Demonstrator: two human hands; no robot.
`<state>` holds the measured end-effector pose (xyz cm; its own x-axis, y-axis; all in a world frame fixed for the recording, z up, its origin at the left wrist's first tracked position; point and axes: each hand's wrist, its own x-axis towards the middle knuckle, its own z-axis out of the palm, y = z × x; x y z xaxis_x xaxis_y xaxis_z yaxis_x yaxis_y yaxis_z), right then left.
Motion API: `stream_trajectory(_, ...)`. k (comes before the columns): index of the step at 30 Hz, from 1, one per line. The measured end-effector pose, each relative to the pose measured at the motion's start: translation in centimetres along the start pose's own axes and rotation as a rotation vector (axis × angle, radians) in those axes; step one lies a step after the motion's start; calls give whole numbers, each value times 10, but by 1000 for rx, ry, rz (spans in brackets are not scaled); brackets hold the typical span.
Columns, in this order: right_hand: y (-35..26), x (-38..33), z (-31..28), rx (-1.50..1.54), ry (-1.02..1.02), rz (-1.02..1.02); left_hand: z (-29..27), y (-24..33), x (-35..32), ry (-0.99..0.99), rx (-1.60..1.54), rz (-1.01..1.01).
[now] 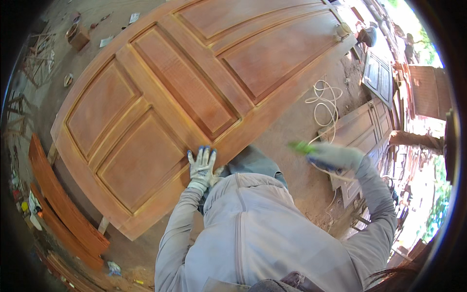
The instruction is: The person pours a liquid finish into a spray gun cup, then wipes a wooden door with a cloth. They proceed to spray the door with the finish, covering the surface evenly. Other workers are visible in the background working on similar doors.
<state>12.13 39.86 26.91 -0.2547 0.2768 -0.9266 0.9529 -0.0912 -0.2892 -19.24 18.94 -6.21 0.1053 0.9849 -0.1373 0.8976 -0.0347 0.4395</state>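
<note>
A large brown panelled wooden door (224,90) lies flat and raised in front of me. My left hand (200,168), in a pale glove with blue fingertips, rests on the door's near edge with its fingers spread. Off to the right, away from the door, my gloved right hand (342,156) is closed around a green corded tool (301,147). Motion smears the tool, so its exact kind does not show. A pale cord (317,113) loops on the ground beyond it and reaches up to this hand.
A small pale container (343,30) stands at the door's far right end. Long reddish-brown planks (65,194) lie at the left. More panelled doors (354,127) lean or lie at the right. A brown box (78,37) sits on the ground at far left.
</note>
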Motion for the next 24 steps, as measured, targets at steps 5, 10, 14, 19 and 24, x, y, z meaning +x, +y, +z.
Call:
stream_trajectory(5, -72, 80, 99, -696, -42, -667, -29, -28, -50, 179, 191, -468)
stream_trajectory(10, -142, 133, 168, -448, -405, -516, -23, -83, -159, 495, 168, -1776)
stream_trajectory(14, -114, 130, 122, -292, -323, -573, -18, -120, -191, 549, 413, -2146)
stream_trajectory(19, 3, 119, -1, -161, 608, 108, -13, -103, -80, 654, 674, -1002)
stream_trajectory(24, 83, 63, -33, -85, 149, -665, 20, -60, 147, 661, -1631, -508)
